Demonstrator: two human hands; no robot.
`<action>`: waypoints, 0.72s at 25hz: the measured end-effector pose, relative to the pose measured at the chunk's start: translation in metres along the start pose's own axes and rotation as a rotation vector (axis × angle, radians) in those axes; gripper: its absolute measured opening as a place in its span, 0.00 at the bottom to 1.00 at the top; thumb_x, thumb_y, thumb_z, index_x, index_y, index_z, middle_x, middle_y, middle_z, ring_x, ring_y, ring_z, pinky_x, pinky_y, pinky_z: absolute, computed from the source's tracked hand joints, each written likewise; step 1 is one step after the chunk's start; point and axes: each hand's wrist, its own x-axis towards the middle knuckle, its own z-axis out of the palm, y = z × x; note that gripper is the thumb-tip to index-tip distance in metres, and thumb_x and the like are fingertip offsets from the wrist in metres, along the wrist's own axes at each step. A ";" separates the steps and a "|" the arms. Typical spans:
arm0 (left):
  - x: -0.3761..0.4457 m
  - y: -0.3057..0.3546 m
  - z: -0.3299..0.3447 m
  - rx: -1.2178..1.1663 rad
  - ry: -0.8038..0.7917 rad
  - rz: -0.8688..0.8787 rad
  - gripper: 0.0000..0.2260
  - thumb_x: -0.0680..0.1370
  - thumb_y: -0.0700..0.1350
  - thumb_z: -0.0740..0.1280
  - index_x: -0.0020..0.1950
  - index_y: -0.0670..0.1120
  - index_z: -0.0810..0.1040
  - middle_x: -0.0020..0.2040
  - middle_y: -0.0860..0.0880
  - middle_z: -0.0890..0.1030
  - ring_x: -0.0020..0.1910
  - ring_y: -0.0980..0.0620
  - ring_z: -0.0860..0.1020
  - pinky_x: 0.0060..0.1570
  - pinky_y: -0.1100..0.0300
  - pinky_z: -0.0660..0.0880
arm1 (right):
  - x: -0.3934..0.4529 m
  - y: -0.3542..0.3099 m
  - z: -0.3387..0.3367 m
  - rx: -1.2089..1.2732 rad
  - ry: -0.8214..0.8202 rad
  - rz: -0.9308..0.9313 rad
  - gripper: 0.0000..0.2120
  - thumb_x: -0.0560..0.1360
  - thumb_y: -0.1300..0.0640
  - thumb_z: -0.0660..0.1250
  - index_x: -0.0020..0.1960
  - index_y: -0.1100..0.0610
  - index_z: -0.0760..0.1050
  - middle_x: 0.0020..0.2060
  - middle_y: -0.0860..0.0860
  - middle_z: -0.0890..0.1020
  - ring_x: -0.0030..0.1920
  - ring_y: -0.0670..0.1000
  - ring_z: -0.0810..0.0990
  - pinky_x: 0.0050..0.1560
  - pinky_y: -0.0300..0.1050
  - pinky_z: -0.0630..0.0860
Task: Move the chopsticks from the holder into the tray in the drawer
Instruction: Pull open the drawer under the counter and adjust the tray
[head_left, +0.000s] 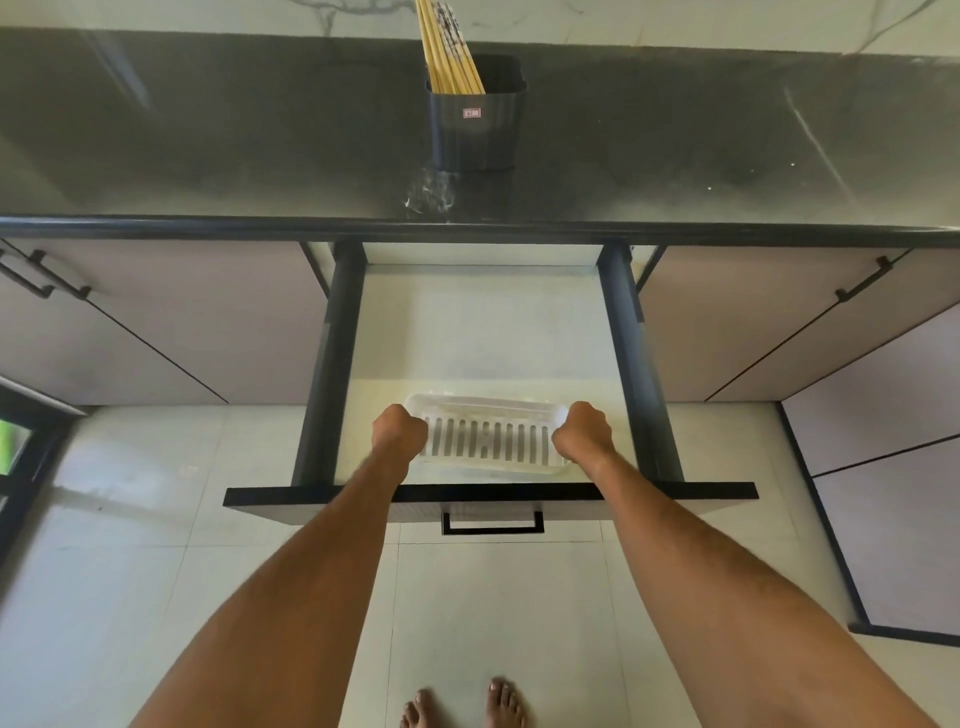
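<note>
Hands at the tray. Left hand (399, 430) and right hand (583, 428) are both curled closed on the 2 short ends of the clear slotted tray (488, 439), which lies at the near end of the open drawer (483, 332). Chopsticks (451, 52) are all upright in the dark holder (477, 124), which stands toward the far edge of the desk (208, 145), well apart from the tray; none has been moved yet.

Risks, as judged from this view: the tray looks light and thin, so an uneven pull by 1 hand could skew it against the drawer front (488, 500). Once the hands let go, a reach over the open drawer to the holder could tip it, since the bundle leans left and stands tall above the rim. Long sticks may also overhang the tray if laid across its slots.

Surroundings: closed cabinet doors (166, 322) flank the drawer on both sides. Bare feet (462, 706) stand on the tiled floor (498, 613) just near the drawer handle (492, 522). Nothing lies between tray and holder except the desk edge.
</note>
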 end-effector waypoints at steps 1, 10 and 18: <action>0.002 0.000 0.002 0.019 0.009 0.002 0.04 0.80 0.32 0.60 0.53 0.38 0.72 0.45 0.44 0.74 0.44 0.46 0.74 0.42 0.57 0.73 | 0.004 0.002 0.002 -0.021 0.018 -0.007 0.11 0.77 0.71 0.65 0.58 0.68 0.76 0.56 0.63 0.82 0.56 0.62 0.82 0.49 0.45 0.77; 0.017 -0.007 0.009 0.134 0.074 -0.013 0.06 0.77 0.30 0.63 0.51 0.36 0.78 0.43 0.42 0.79 0.41 0.44 0.78 0.42 0.54 0.78 | 0.019 0.008 0.000 -0.074 0.117 -0.087 0.15 0.76 0.72 0.65 0.36 0.58 0.68 0.34 0.50 0.71 0.41 0.53 0.74 0.29 0.36 0.63; 0.014 -0.005 0.009 0.147 0.091 -0.001 0.04 0.79 0.33 0.64 0.51 0.37 0.78 0.43 0.42 0.79 0.39 0.48 0.77 0.38 0.60 0.76 | 0.019 0.013 -0.001 -0.064 0.089 -0.108 0.20 0.76 0.70 0.65 0.33 0.54 0.62 0.31 0.47 0.68 0.32 0.47 0.69 0.28 0.34 0.60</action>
